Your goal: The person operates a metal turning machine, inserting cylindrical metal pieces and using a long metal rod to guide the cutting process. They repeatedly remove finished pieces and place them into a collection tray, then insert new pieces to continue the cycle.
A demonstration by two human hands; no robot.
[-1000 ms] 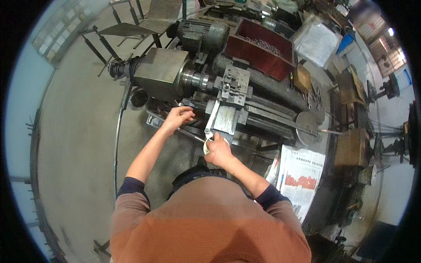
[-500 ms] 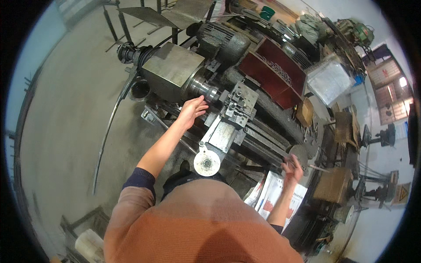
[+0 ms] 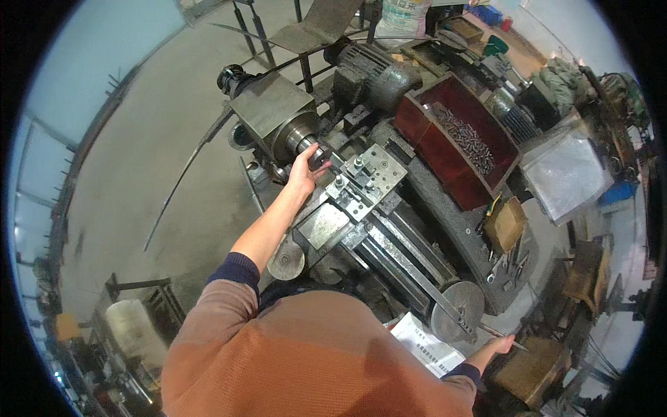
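Observation:
A small metal lathe stands before me. My left hand [image 3: 303,174] is at the shiny spindle nose [image 3: 299,139] on the headstock [image 3: 272,104]. Its thumb and fingers are apart around the front end; whether a small part lies between them is hidden. Just right of that hand is the tool block [image 3: 368,181], a steel plate with bolts and clamps. At the lower right, my right hand [image 3: 492,351] closes on a thin lever rod [image 3: 495,331] beside a round metal disc [image 3: 457,311] at the bed's end.
Behind the bed, a dark red tray [image 3: 445,182] holds many small metal pieces [image 3: 462,137]. An electric motor [image 3: 372,76] stands behind the headstock. Wrenches [image 3: 497,267] and a small box [image 3: 505,226] lie to the right. A long bar [image 3: 177,184] juts out left. Printed paper [image 3: 424,346] lies near my right forearm.
The view has shifted, putting the lathe's right end lower. My left hand has come up against the spindle nose. My right hand has gone from beside the disc to the lever rod.

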